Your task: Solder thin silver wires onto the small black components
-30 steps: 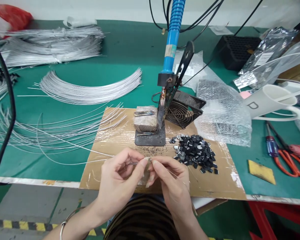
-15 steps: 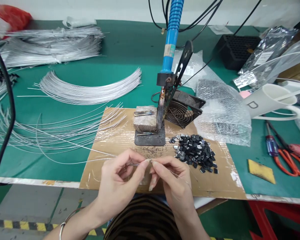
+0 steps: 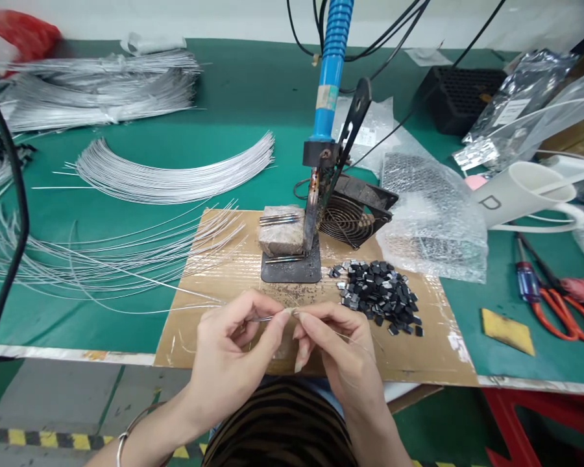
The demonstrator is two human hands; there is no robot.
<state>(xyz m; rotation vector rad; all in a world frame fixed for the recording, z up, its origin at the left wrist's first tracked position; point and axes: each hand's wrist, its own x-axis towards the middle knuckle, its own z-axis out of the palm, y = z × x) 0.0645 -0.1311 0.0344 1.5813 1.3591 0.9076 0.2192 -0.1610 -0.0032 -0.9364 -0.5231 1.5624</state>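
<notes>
My left hand [image 3: 238, 347] is closed in a pinch on thin grey-white wires [image 3: 189, 307], whose lengths trail off to the left. Its fingertips nearly meet those of my right hand [image 3: 348, 353], also pinched, at the wire ends. A fine strand shows beside the right fingers; what exactly lies between these fingertips is too small to make out. Just beyond both hands, a soldering iron with a blue handle [image 3: 327, 104] points down at a dark metal plate [image 3: 292, 272]. Loose wires [image 3: 102, 263] spread to the left of the hands.
Small black pieces [image 3: 382, 295] are heaped on the cardboard [image 3: 428, 357], right of the iron. A fan [image 3: 348, 220] stands behind them. Bundled wires [image 3: 175, 175] lie at the back left. Bubble wrap [image 3: 433, 220], a white mug [image 3: 520, 194], a yellow sponge [image 3: 507, 331] and orange-handled scissors [image 3: 567, 318] are rightward.
The right hand has turned slightly, its lower fingers moving a little to the right. The left hand keeps its pinch almost unmoved. The whole view has shifted very slightly.
</notes>
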